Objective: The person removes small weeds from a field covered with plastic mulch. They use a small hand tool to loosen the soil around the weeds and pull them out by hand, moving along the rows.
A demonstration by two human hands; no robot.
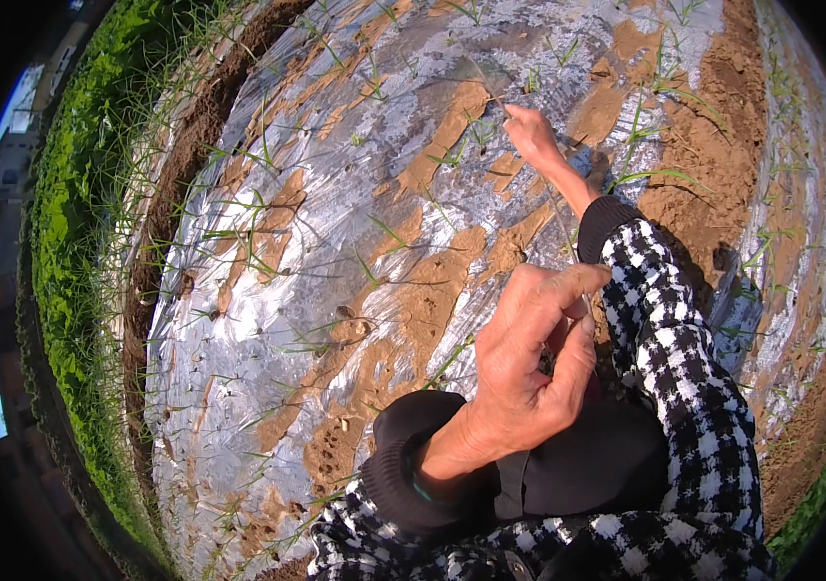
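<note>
My left hand (529,356) is nearest the camera, in front of my dark-clad legs. Its thumb and index finger pinch a thin rod or wire (564,221), which runs up toward my right wrist. Farther out, my right hand (533,134) is closed around a thin rod (485,78) whose end points up and left over the bed. Whether both hands hold one continuous rod cannot be told, as my right wrist hides the middle. Below lies clear plastic mulch film (239,348), with thin green seedlings (482,131) poking through it near my right hand.
Soil patches (438,283) lie over the film. Taller narrow-leaved plants (638,134) stand beside my right forearm. A bare soil furrow (729,94) separates this bed from another film-covered strip (794,240) on the right. Dense leafy greens (72,283) line the far left beyond a soil edge (148,269).
</note>
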